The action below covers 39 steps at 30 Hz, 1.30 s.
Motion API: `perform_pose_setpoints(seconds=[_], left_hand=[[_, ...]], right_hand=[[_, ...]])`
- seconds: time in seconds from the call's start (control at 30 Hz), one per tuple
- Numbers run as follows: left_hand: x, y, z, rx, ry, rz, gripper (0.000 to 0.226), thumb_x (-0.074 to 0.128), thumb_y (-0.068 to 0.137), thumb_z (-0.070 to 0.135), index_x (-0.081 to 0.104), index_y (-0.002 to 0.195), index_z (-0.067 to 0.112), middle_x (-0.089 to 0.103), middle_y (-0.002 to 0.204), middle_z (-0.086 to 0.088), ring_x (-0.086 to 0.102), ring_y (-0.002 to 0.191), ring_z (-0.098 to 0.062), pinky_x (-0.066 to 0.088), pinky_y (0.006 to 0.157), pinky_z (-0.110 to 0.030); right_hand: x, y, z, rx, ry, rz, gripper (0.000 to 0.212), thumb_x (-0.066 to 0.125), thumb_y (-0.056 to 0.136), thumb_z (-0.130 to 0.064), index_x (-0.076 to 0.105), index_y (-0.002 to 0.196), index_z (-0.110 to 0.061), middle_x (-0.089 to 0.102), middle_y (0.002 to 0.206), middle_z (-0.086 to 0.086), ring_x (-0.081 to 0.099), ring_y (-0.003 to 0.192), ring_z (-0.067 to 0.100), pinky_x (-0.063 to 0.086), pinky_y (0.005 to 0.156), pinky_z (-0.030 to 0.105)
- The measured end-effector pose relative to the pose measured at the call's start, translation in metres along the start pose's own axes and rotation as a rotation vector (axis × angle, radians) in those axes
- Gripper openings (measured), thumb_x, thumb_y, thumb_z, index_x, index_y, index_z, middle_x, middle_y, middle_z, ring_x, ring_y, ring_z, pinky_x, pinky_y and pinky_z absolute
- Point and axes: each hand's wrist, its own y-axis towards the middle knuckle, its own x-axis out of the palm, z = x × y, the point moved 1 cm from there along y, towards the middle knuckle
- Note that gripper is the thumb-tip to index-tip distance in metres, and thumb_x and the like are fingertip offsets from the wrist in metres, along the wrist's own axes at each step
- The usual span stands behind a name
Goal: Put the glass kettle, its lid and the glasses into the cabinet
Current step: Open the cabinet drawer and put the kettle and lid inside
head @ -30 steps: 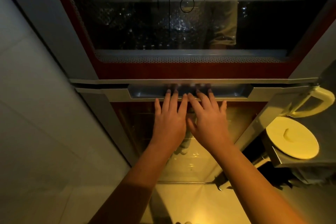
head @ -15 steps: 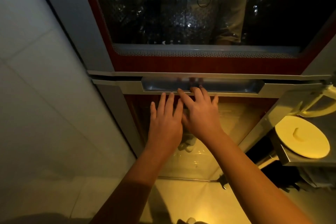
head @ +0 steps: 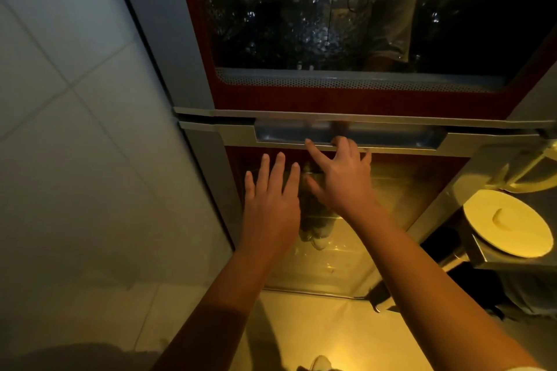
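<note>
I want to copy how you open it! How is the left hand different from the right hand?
The right hand is higher, its fingers hooked over the lip of the handle; the left hand is lower, off the handle. The left hand's fingers are straight and spread; the right hand's are mostly curled. Both show their backs, in front of the lower cabinet door.

Blocked straight ahead by a shut red-framed glass upper door (head: pixel 346 96) and the glass lower door (head: pixel 416 190) beneath it. Free along the long recessed silver handle (head: pixel 286 134) either side of the right hand (head: pixel 340 181), fingertips (head: pixel 343 141) hooked over its lip. Hemmed left by a grey tiled wall (head: pixel 60 129), right by a steel ledge (head: pixel 512 263) bearing a round cream lid (head: pixel 509 223).
</note>
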Motion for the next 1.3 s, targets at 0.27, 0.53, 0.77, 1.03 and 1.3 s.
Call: perform_pose_setpoints(seconds=[0.27,0.53,0.77,1.03,1.3], left_hand=[[-0.015,-0.005,-0.010,-0.005,-0.037,0.068,0.066,0.081,0.065,0.011,0.055,0.125,0.005,0.051,0.132,-0.022,0.045,0.123,-0.044,0.022,0.093,-0.058],[-0.020,-0.007,-0.022,0.003,-0.040,0.067,0.067,0.084,0.061,0.013,0.058,0.122,0.004,0.053,0.130,-0.022,0.048,0.120,-0.044,0.024,0.091,-0.059],[-0.025,-0.011,-0.034,0.064,-0.017,0.087,0.069,0.085,0.058,0.013,0.058,0.121,0.005,0.054,0.129,-0.023,0.049,0.118,-0.045,0.026,0.090,-0.060],[-0.031,-0.010,-0.049,0.070,-0.007,0.068,0.066,0.081,0.065,0.015,0.056,0.125,0.005,0.052,0.131,-0.023,0.047,0.120,-0.046,0.025,0.091,-0.061],[-0.044,0.008,-0.084,-0.070,0.100,0.010,0.064,0.063,0.085,0.022,0.035,0.142,0.009,0.027,0.149,-0.020,0.021,0.138,-0.042,0.007,0.104,-0.055]], right_hand=[[-0.005,0.000,-0.004,0.019,-0.015,-0.022,0.070,0.043,0.088,-0.058,0.009,0.146,-0.039,0.019,0.147,0.012,0.015,0.139,0.030,0.013,0.109,0.060],[-0.005,0.001,-0.005,0.038,-0.025,-0.038,0.071,0.042,0.087,-0.061,0.009,0.146,-0.040,0.018,0.148,0.011,0.014,0.140,0.029,0.012,0.110,0.059],[-0.006,0.004,-0.006,0.032,-0.068,-0.011,0.069,0.039,0.087,-0.063,0.011,0.146,-0.041,0.024,0.144,0.013,0.020,0.137,0.030,0.013,0.110,0.060],[-0.003,0.012,-0.010,0.042,-0.097,-0.013,0.069,0.039,0.087,-0.063,0.009,0.146,-0.042,0.025,0.143,0.017,0.022,0.135,0.034,0.014,0.109,0.059],[-0.004,0.010,-0.008,0.015,-0.108,-0.005,0.069,0.040,0.087,-0.061,0.010,0.146,-0.041,0.026,0.141,0.018,0.024,0.133,0.035,0.014,0.109,0.060]])
